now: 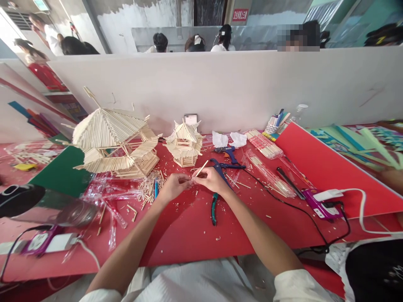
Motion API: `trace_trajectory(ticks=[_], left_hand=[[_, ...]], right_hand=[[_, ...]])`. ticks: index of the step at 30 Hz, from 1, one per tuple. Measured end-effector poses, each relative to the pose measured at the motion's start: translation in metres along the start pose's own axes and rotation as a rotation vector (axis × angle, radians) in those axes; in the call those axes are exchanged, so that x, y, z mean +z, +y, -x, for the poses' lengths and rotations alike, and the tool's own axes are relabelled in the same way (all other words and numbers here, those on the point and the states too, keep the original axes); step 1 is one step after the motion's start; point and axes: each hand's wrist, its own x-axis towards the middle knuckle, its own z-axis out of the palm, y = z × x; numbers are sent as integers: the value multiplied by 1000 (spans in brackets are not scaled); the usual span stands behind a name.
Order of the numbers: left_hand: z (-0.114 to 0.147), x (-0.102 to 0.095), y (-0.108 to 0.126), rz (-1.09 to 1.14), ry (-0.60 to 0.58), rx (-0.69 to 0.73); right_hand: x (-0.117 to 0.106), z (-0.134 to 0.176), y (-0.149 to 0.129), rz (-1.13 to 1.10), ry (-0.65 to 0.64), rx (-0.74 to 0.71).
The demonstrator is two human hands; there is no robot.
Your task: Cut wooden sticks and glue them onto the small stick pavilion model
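Observation:
Above the red tabletop, my right hand [209, 178] pinches a short wooden stick [202, 167], tilted with its free end up and to the right. My left hand [176, 184] meets it fingertip to fingertip; its fingers are closed, and what they pinch is hidden or too small to make out. Just behind my hands stands a small stick-built pavilion [184, 144]. A larger pavilion of pale sticks [107, 140] stands to the left. Beside my right hand lie blue-handled cutters [225, 165], a tool with a green handle [214, 207] and a blue glue gun [231, 154].
Cut stick pieces [146, 191] and a blue pen [156, 188] lie left of my hands. Packs of sticks [264, 144], a black cable and a purple power strip [321, 204] lie right. A clear bottle [63, 209] lies left. A white partition [220, 84] closes off the back.

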Motion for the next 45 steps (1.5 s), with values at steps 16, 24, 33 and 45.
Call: trace_trajectory(ticks=[16,24,33,45], left_hand=[[1,2,0,-70,-20,33],[4,3,2,-124,42,311],[9,-8,14,-200,-89,348],[9,-6,10,-171,-68,348]], right_hand=[[-1,-1,4,-53,-15,40],[-4,0,-3,-344,50,141],[-7,4,-8,-466,-82,245],[-12,4,-9,-350,-140,171]])
